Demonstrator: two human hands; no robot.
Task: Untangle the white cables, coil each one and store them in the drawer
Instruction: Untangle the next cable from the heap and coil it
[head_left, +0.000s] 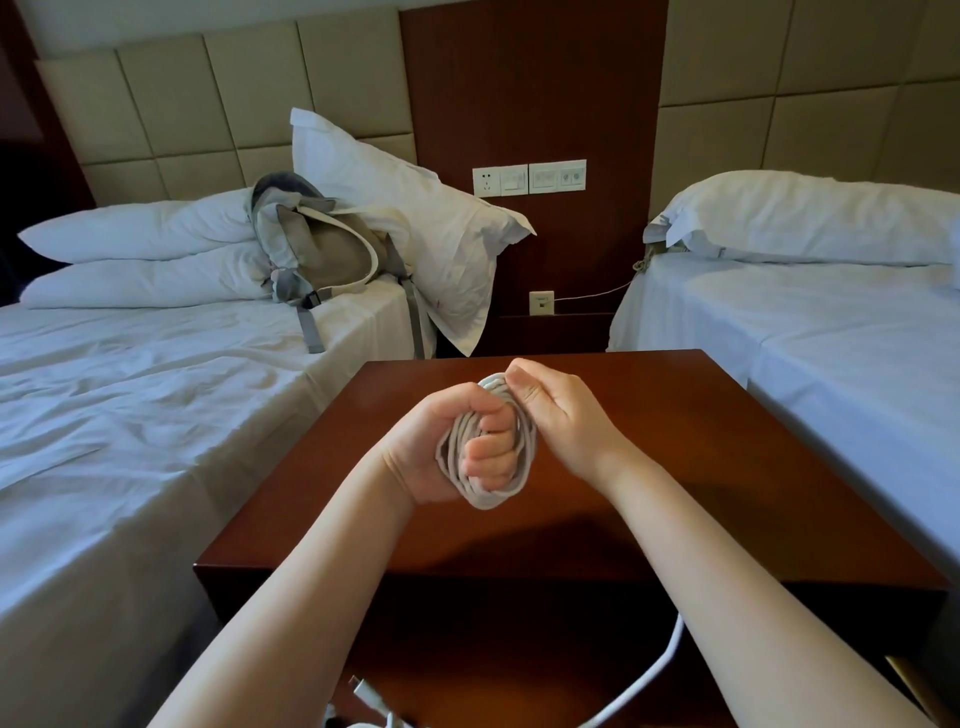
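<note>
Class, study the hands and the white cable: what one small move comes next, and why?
Probably slide the coiled cable off the left hand with the right hand, keeping its loops together. The loops are wound round the left fingers, the right hand pinches their top, and another white cable lies loose below.

Nightstand (701, 467) — between left bed (156, 415), right bed (831, 338)

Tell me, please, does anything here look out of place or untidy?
Yes. A loose white cable trails uncoiled in front of the nightstand, unlike the coiled cable held above it. A backpack slumps on the left bed.
</note>
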